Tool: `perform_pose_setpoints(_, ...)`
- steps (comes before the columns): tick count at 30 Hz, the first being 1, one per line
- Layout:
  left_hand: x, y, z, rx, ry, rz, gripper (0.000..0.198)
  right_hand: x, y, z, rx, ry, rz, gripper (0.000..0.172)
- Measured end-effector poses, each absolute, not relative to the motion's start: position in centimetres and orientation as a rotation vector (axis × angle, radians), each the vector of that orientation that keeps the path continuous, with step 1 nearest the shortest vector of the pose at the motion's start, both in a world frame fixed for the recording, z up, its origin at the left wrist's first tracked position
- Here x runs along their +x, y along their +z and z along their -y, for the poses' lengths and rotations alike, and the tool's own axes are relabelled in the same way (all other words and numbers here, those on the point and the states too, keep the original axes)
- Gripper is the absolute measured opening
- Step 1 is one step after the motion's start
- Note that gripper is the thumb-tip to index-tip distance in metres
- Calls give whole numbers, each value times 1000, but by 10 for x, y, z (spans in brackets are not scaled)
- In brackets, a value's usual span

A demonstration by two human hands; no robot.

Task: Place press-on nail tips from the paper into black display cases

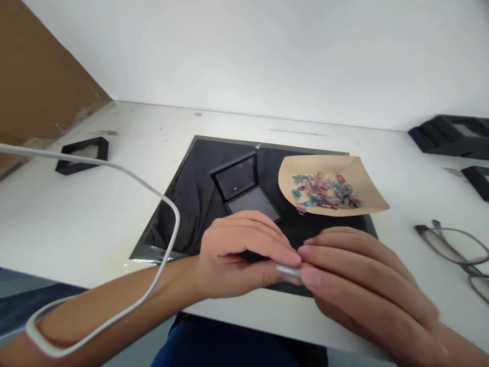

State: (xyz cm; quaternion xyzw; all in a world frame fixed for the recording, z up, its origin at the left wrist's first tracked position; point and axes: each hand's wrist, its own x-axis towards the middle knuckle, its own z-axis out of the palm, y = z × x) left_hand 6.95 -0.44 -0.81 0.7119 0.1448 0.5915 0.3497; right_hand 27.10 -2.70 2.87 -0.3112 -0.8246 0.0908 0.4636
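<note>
My left hand [240, 257] and my right hand [367, 285] meet in front of me at the table's near side. Between the fingertips of both is a small, shiny silver-grey piece [289, 270], mostly covered, so its kind is unclear. The left thumb and fingers pinch its left end; the right fingers press at its right end. Just beyond the left hand lies a hinged black display frame [237, 179] with clear film panels, opened, its lower part partly hidden by that hand. To its right stands a brown paper tray [370, 196] holding several small wrapped pieces [324, 191] in pink, green and red.
A black plastic-covered mat [183, 178] lies under the frame and tray. Another black frame [82, 153] is at left; stacked black frames [454, 135] and eyeglasses [454, 244] are at right. A white cable [173, 224] crosses over my left forearm.
</note>
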Motion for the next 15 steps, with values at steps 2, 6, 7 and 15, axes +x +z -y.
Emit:
perform_pose_setpoints(2,69,-8,5,1895,1582,-370,9,269,22,24,-656,121,2086,29)
perform_pose_setpoints(6,66,-8,5,1931,1594,-440,12,260,13,20,-625,181,2101,29)
perform_pose_setpoints(7,66,-8,5,1914,1596,-463,13,258,13,19,-622,216,2091,28)
perform_pose_setpoints(15,66,-11,7,1783,1559,-603,8,252,14,15,-610,256,2052,22)
